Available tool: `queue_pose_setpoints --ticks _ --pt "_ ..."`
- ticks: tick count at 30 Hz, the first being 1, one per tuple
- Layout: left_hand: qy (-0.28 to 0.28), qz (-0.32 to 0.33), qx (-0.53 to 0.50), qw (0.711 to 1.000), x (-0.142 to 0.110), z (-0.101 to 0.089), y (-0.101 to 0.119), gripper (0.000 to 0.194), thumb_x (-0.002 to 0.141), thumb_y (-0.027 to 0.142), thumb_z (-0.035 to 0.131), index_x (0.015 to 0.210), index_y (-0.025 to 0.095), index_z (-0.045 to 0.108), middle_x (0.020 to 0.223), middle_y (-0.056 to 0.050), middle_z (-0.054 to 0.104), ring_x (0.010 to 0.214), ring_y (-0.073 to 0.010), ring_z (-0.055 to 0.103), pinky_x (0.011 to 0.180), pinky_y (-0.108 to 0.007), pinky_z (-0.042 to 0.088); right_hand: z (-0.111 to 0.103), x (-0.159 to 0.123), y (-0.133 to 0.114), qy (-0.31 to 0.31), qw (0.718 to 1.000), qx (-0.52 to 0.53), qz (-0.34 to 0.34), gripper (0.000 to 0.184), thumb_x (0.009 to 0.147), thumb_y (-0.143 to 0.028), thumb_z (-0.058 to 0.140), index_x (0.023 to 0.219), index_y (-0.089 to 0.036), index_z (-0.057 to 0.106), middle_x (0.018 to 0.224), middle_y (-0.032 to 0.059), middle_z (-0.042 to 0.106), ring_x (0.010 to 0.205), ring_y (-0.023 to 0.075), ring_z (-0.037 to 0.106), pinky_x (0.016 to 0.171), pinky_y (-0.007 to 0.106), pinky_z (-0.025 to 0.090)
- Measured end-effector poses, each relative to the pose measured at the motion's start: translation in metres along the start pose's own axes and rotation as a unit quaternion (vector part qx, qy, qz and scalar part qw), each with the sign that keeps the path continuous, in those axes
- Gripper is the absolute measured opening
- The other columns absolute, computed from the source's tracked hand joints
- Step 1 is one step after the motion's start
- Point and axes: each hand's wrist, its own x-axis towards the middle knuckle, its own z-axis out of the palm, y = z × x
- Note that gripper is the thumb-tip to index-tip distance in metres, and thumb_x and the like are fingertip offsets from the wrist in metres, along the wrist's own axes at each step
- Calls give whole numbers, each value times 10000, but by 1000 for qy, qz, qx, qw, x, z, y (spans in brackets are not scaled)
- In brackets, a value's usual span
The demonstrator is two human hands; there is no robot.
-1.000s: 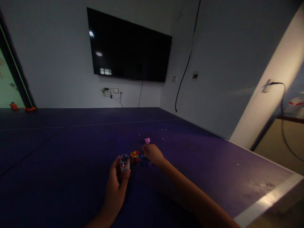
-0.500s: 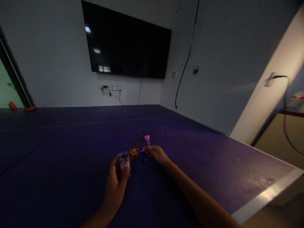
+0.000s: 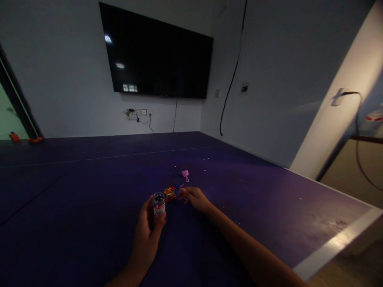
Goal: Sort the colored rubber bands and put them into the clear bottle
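Observation:
My left hand (image 3: 149, 227) is closed around a small clear jar (image 3: 159, 204), held upright with its mouth uncovered. Small coloured pieces and a printed label show through its wall. Just right of the jar lies a pile of small hair elastics (image 3: 170, 193) in red, yellow and blue. My right hand (image 3: 195, 198) is at the right edge of this pile, thumb and fingers pinched together. What sits between those fingertips is too small to make out. Beyond the pile rests a pink cap (image 3: 185, 173) with a loop on it.
All of this lies on a broad dark purple surface (image 3: 119, 171) with a pale edge strip (image 3: 338, 243) at the right. White specks are scattered past the pink cap. A large television (image 3: 158, 56) hangs on the back wall, above sockets and cables. A black cable (image 3: 231, 83) hangs on the right.
My right hand has drawn slightly nearer to me and to the left, its fingers now pinched closer together. The jar has shifted slightly right in view; the pink cap stays put.

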Motion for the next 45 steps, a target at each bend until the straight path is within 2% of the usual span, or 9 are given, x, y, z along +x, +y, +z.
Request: queue_pose_setpoints --ticks 3,7,10,17,19,24,29,34,45 --pt "-30 -25 -23 999 -1 -1 0 570 783 425 562 1281 239 357 1185 -91 550 964 -217 607 832 -375 510 -8 1 -1 80 993 -68 -60 493 844 -546 353 863 -151 648 830 91 679 771 189 630 693 319 485" --pt "-36 -30 -37 998 -1 0 2 572 780 430 564 1277 238 355 1169 -88 551 951 -216 608 831 -379 510 -19 2 4 175 970 -160 -45 467 879 -479 316 883 -155 651 900 112 671 870 226 614 791 362 463" --pt "-35 -25 -33 999 0 0 2 574 781 433 558 1281 235 357 1179 -90 549 983 -221 595 847 -378 499 -14 1 9 193 966 -168 -33 474 888 -473 293 976 -158 636 989 127 654 947 232 596 872 386 433" --pt "-32 -31 -27 999 0 0 1 598 771 462 562 1282 224 363 1208 -107 541 995 -232 596 825 -362 504 15 -3 4 88 994 -25 -59 529 855 -564 327 1259 -259 481 1372 62 423 1283 201 349 1071 417 249" --pt "-30 -37 -29 998 1 0 2 587 772 461 562 1273 220 371 1187 -104 554 962 -226 610 812 -357 510 14 -2 1 97 993 -12 -72 532 854 -567 327 1274 -271 465 1399 55 386 1298 201 324 1078 423 234" --pt "-26 -45 -29 998 0 1 8 586 774 473 553 1273 219 378 1200 -99 552 1029 -232 585 845 -352 500 2 -2 -3 163 978 -89 -98 508 867 -535 322 1216 -229 528 1316 108 475 1253 223 389 1064 448 263" --pt "-28 -18 -15 999 -1 1 6 601 790 447 539 1314 228 343 1288 -115 495 1086 -246 557 879 -376 485 9 -20 -33 73 957 -194 -204 413 899 -389 360 1277 -248 449 1384 92 390 1275 205 354 1046 435 300" --pt "-46 8 22 999 -3 -1 8 599 788 414 555 1319 239 341 1315 -113 474 1158 -257 502 976 -437 405 18 -41 -67 -5 927 -233 -293 477 879 -405 406 1321 -230 368 1460 102 245 1311 229 287 1035 428 307" --pt "-59 115 129 983 -11 -5 7 550 802 396 518 1301 215 377 1290 -131 499 1144 -264 512 942 -439 431 18 -51 -83 -37 908 -250 -334 439 824 -512 450 1126 -205 536 1417 113 331 1279 249 336 1055 458 244"
